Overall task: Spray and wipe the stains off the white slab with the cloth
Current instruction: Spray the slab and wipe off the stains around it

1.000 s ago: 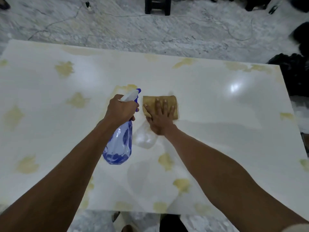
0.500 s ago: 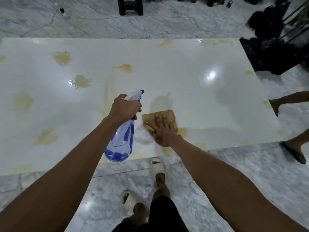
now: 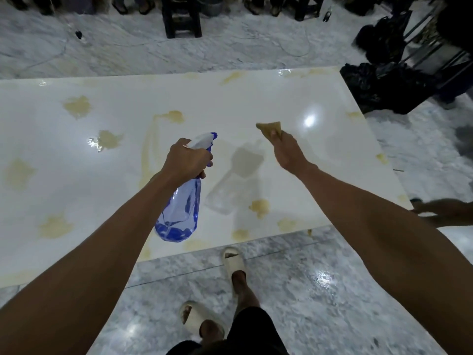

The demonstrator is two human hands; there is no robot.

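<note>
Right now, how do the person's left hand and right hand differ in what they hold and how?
The left hand wraps fully around the neck of the blue spray bottle, which hangs down; the right hand only pinches the tan cloth at the fingertips. The left hand sits nearer the person, the right reaches farther. Both are raised above the white slab.

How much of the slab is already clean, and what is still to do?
Looks done: the slab's middle right, around the glare, shows no stains. In hand: the left hand holds the spray bottle and the right hand holds the cloth lifted off the surface. Left: yellow stains across the left half, along the near edge and the far edge.
</note>
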